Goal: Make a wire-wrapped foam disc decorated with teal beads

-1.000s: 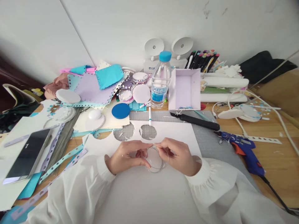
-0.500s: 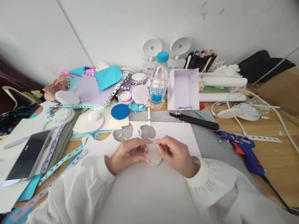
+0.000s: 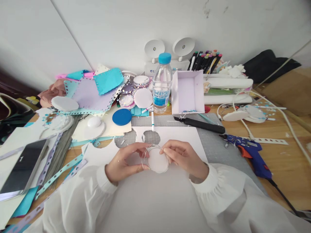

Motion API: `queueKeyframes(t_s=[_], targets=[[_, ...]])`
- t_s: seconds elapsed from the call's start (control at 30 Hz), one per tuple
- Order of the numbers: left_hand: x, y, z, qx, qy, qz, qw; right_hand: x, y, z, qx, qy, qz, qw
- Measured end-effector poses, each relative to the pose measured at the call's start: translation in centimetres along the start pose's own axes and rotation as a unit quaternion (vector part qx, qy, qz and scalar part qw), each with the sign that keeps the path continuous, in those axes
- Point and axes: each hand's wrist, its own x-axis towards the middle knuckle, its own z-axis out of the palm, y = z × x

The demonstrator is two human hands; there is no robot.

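Observation:
A small white round disc [image 3: 157, 160] is held up in front of my chest, over the near part of a white sheet with round cut-outs [image 3: 187, 139]. My left hand [image 3: 126, 161] has its thumb and fingers on the disc's left edge. Thin pale loops of string or wire [image 3: 143, 156] run round the disc and stand out by the left fingers. At the disc's upper right my right hand [image 3: 181, 157] is closed in a pinch on this strand; the exact fingertip contact is hard to make out.
A water bottle [image 3: 162, 84] and a lilac box [image 3: 188, 92] stand behind. To the right lie a black utility knife [image 3: 201, 125] and a blue glue gun [image 3: 252, 155] with its cord. A phone [image 3: 23, 165], paper strips [image 3: 59, 176] and a blue disc [image 3: 121, 117] lie left.
The disc now faces me more fully. The strand's loop shows at the left fingers, where before it stood out by my right hand. The whole view has shifted slightly.

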Motion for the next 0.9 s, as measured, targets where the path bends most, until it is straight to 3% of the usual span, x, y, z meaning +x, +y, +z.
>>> queueKeyframes(t_s=[0.17, 0.33, 0.53, 0.7, 0.8, 0.9], targets=[[-0.1, 0.2, -0.3, -0.057, -0.001, -0.007, 0.998, -0.3, -0.3, 0.0, -0.088, -0.014, -0.062, 0.994], [0.1, 0.2, -0.2, -0.097, 0.130, -0.060, 0.985, -0.6, 0.0, 0.1, -0.209, 0.017, -0.216, 0.954], [0.1, 0.8, 0.7, -0.041, 0.056, -0.072, 0.995, -1.0, 0.9, 0.5, -0.261, -0.006, -0.307, 0.915], [0.0, 1.3, 1.0, -0.009, 0.109, -0.062, 0.992, -1.2, 0.6, 0.6, -0.181, 0.047, -0.274, 0.943], [0.2, 1.2, 1.3, -0.053, 0.137, -0.148, 0.978, -1.0, 0.7, 0.8, -0.183, 0.124, -0.212, 0.952], [0.5, 0.8, 1.4, -0.071, 0.187, -0.259, 0.945, -0.5, 1.0, 0.5, -0.256, 0.240, -0.176, 0.920]])
